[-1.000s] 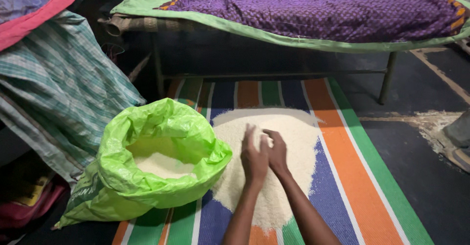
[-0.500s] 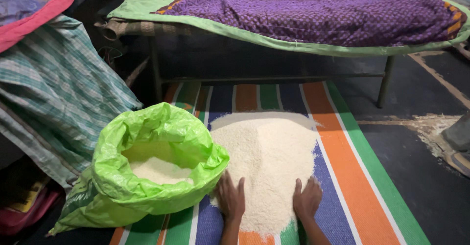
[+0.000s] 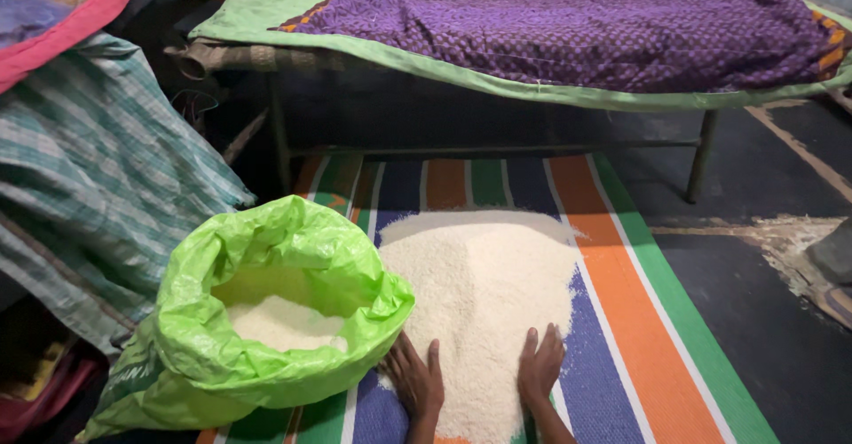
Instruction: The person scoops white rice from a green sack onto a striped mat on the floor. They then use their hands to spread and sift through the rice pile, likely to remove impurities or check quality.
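Observation:
A heap of white rice [image 3: 484, 293] lies on a striped mat [image 3: 639, 337] on the floor. My left hand [image 3: 415, 378] rests flat with fingers spread on the near left edge of the heap, beside a bright green sack [image 3: 275, 311]. The sack stands open with its rim rolled down and has rice inside. On the near right side of the heap, my right hand [image 3: 540, 366] lies flat, fingers pointing away from me. Neither hand grips anything.
A metal-framed bed [image 3: 497, 98] with a purple blanket [image 3: 577, 27] stands just beyond the mat. Checked green cloth [image 3: 89, 196] hangs at the left. Dark floor lies to the right, with a pale patch [image 3: 790, 235] on it.
My hands were together on top of the heap a second ago; they have drawn back toward me and spread apart to the heap's near edge, flattened on the rice.

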